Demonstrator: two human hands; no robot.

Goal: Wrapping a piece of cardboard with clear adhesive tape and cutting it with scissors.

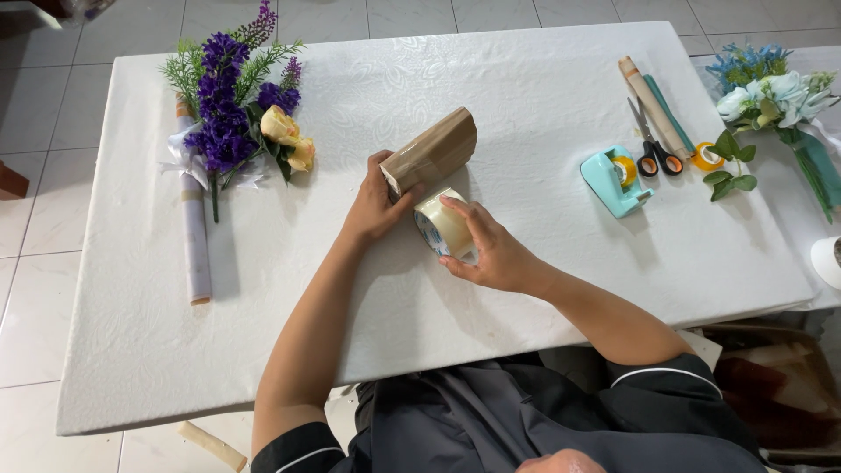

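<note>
A brown paper-wrapped parcel (434, 149) lies tilted near the middle of the white table (491, 88). My left hand (375, 206) grips its near end. My right hand (491, 250) holds a big roll of clear packing tape (441, 223) right below that end, fingers curled over the roll. The roll touches or nearly touches the parcel.
A bunch of purple and yellow flowers (236, 114) and a paper roll (193, 228) lie at the left. At the right sit a teal tape dispenser (613, 180), scissors (653, 144), a small tape roll (706, 158), rolled papers (653, 105) and a blue-white bouquet (775, 96).
</note>
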